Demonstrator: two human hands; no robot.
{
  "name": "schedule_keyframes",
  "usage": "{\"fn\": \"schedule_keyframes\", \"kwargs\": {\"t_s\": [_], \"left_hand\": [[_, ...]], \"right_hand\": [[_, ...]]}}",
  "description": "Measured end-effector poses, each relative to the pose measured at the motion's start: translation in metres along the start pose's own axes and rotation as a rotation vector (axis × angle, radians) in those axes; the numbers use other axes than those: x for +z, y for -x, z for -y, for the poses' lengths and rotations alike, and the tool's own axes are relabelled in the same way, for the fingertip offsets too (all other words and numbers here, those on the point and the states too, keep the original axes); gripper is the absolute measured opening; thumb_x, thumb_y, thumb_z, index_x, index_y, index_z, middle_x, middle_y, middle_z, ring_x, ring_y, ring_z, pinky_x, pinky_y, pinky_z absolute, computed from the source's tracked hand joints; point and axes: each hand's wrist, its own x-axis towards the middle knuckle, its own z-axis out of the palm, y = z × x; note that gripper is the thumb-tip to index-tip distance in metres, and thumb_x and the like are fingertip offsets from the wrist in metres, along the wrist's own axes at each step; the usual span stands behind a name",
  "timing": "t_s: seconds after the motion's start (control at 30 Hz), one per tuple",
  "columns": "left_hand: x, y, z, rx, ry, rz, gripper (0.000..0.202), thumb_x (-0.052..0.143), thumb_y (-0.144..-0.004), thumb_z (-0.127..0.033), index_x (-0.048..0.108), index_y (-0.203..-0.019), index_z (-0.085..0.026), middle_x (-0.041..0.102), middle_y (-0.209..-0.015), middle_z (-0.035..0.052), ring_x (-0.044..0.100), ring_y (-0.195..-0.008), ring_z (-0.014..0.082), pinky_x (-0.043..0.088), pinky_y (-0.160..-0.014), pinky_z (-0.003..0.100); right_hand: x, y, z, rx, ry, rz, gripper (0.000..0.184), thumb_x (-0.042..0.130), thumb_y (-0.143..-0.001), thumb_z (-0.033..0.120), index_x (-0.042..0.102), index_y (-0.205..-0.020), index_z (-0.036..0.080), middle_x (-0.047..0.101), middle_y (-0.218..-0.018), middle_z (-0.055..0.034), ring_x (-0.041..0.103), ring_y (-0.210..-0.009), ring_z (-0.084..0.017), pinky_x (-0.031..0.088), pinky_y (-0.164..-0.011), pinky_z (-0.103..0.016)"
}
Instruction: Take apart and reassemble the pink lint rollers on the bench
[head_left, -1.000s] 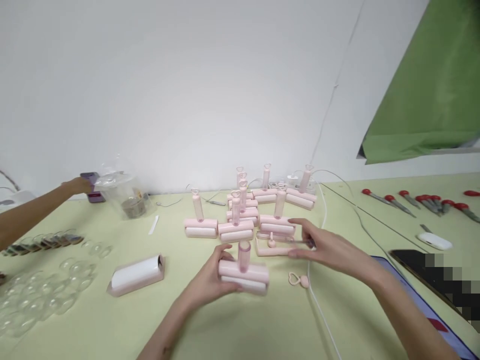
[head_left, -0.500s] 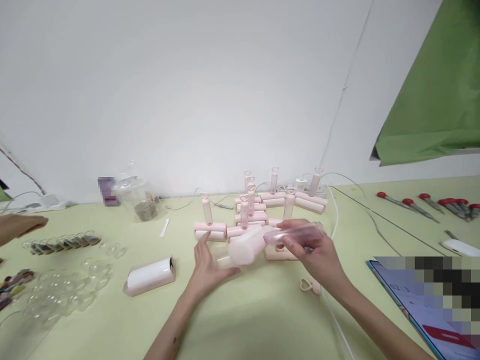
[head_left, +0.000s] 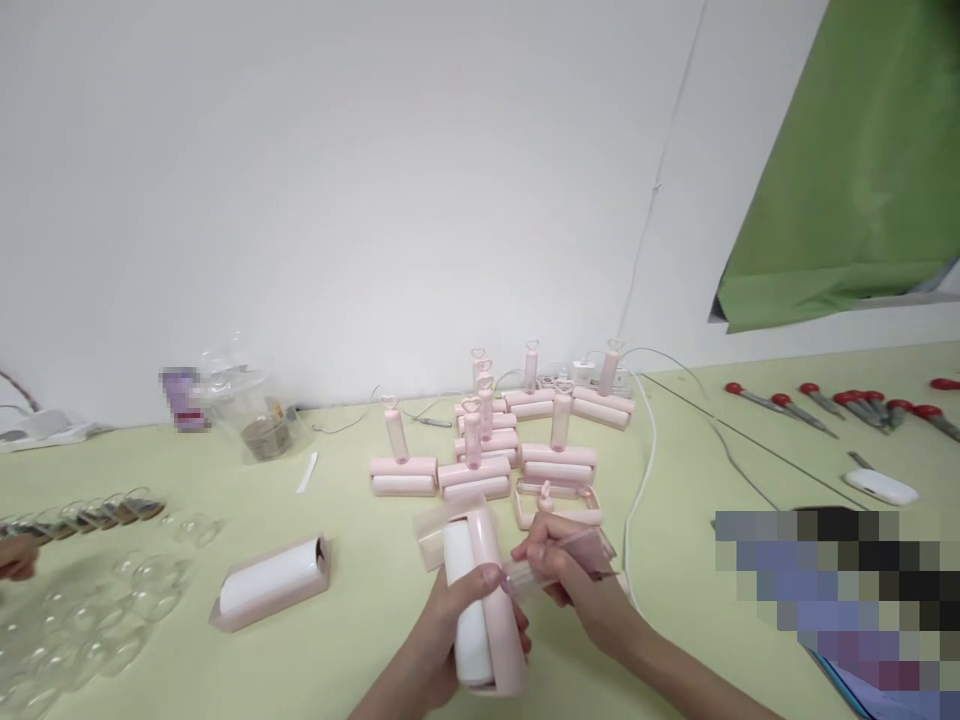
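Observation:
My left hand (head_left: 442,635) is wrapped around a pink lint roller head (head_left: 504,620) with a white sheet roll in it, tilted upright near the table's front. Clear film sticks out at its far end. In my right hand (head_left: 581,585) is a translucent pink handle (head_left: 589,548), its end touching or very near the side of the head; I cannot tell whether they are joined. A thin dark tip shows by the right fingers, its kind unclear. Just beyond the hands lies an open pink frame (head_left: 559,512). Several lint rollers with upright heart-topped handles (head_left: 472,440) stand behind it.
A wrapped white roll (head_left: 274,582) lies at left, near clear plastic domes (head_left: 97,610) and another person's hand (head_left: 16,557). A white cable (head_left: 646,480) runs along the right. Farther right are red-ended tools (head_left: 780,402), a white case (head_left: 881,487) and a blurred-out tablet (head_left: 847,665).
The left hand, spread apart before, has closed around the lint roller head. Head and handle have come down and nearer to me, and the head has turned more upright. The view has shifted slightly right.

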Motion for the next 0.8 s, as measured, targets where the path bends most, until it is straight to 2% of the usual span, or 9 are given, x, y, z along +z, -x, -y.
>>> {"fn": "schedule_keyframes", "kwargs": {"t_s": [0.1, 0.17, 0.27, 0.33, 0.43, 0.53, 0.6, 0.7, 0.8], "left_hand": [[-0.006, 0.005, -0.003, -0.054, -0.096, 0.174, 0.06, 0.077, -0.045, -0.033, 0.044, -0.092, -0.016, 0.059, -0.054, -0.0009, 0.056, -0.046, 0.0161, 0.041, -0.046, 0.026], [-0.008, 0.006, -0.005, -0.027, -0.127, 0.212, 0.062, 0.076, -0.049, -0.034, 0.04, -0.097, -0.017, 0.061, -0.056, 0.0004, 0.058, -0.049, 0.0173, 0.042, -0.049, 0.028], [-0.01, 0.001, -0.007, 0.121, -0.151, 0.017, 0.05, 0.066, -0.061, -0.046, 0.039, -0.092, -0.017, 0.065, -0.063, 0.006, 0.06, -0.053, 0.0197, 0.046, -0.054, 0.034], [-0.012, -0.004, -0.009, 0.21, -0.19, -0.139, 0.045, 0.063, -0.064, -0.047, 0.042, -0.089, -0.016, 0.066, -0.069, 0.0086, 0.062, -0.06, 0.0214, 0.047, -0.059, 0.035], [-0.014, -0.011, -0.01, 0.308, -0.299, -0.307, 0.044, 0.063, -0.063, -0.045, 0.045, -0.09, -0.015, 0.067, -0.072, 0.0092, 0.063, -0.066, 0.0234, 0.048, -0.061, 0.035], [-0.016, -0.014, -0.009, 0.403, -0.423, -0.41, 0.042, 0.061, -0.063, -0.044, 0.049, -0.09, -0.015, 0.066, -0.075, 0.0098, 0.062, -0.069, 0.0248, 0.048, -0.061, 0.034], [-0.017, -0.014, -0.009, 0.461, -0.539, -0.445, 0.036, 0.059, -0.064, -0.04, 0.051, -0.089, -0.015, 0.065, -0.078, 0.0091, 0.061, -0.071, 0.0242, 0.047, -0.062, 0.033], [-0.019, -0.013, -0.011, 0.54, -0.751, -0.442, 0.027, 0.055, -0.067, -0.033, 0.052, -0.088, -0.016, 0.062, -0.076, 0.004, 0.058, -0.07, 0.02, 0.045, -0.062, 0.029], [-0.02, -0.012, -0.013, 0.582, -0.892, -0.462, 0.02, 0.053, -0.069, -0.03, 0.051, -0.086, -0.019, 0.057, -0.068, -0.0009, 0.054, -0.061, 0.0157, 0.043, -0.057, 0.025]], "right_hand": [[-0.019, -0.011, 0.007, 0.119, -0.117, 0.021, 0.024, 0.041, -0.066, 0.035, 0.037, -0.047, 0.021, 0.028, -0.036, 0.0087, 0.015, -0.03, -0.005, 0.015, -0.033, -0.02], [-0.034, -0.021, 0.016, 0.062, 0.001, -0.052, 0.02, 0.043, -0.068, 0.035, 0.041, -0.055, 0.02, 0.03, -0.041, 0.0086, 0.019, -0.032, -0.006, 0.017, -0.035, -0.02], [-0.055, -0.034, 0.023, -0.112, 0.504, -0.248, 0.018, 0.057, -0.064, 0.031, 0.043, -0.071, 0.022, 0.04, -0.051, 0.0079, 0.035, -0.041, -0.009, 0.023, -0.041, -0.019], [-0.064, -0.04, 0.019, -0.159, 0.896, -0.331, 0.017, 0.056, -0.064, 0.023, 0.046, -0.078, 0.023, 0.052, -0.066, 0.0047, 0.045, -0.051, -0.011, 0.025, -0.044, -0.019], [-0.07, -0.046, 0.004, -0.14, 1.25, -0.269, 0.026, 0.045, -0.068, 0.012, 0.05, -0.091, 0.024, 0.055, -0.092, 0.0005, 0.052, -0.061, -0.013, 0.024, -0.043, -0.02], [-0.067, -0.047, -0.005, -0.11, 1.239, -0.179, 0.034, 0.044, -0.072, 0.015, 0.046, -0.105, 0.022, 0.05, -0.103, -0.0035, 0.054, -0.063, -0.014, 0.032, -0.046, -0.022], [-0.059, -0.041, 0.0, -0.138, 1.111, -0.147, 0.025, 0.042, -0.078, 0.022, 0.046, -0.103, 0.022, 0.048, -0.103, -0.0045, 0.054, -0.068, -0.014, 0.039, -0.055, -0.024], [-0.042, -0.026, 0.015, -0.169, 0.907, 0.035, 0.022, 0.03, -0.088, 0.032, 0.049, -0.089, 0.022, 0.052, -0.085, -0.0012, 0.053, -0.069, -0.013, 0.041, -0.063, -0.024], [-0.024, -0.01, 0.025, -0.14, 0.829, 0.278, 0.033, 0.027, -0.09, 0.038, 0.051, -0.074, 0.021, 0.048, -0.064, 0.0024, 0.046, -0.055, -0.012, 0.035, -0.053, -0.021]]}}
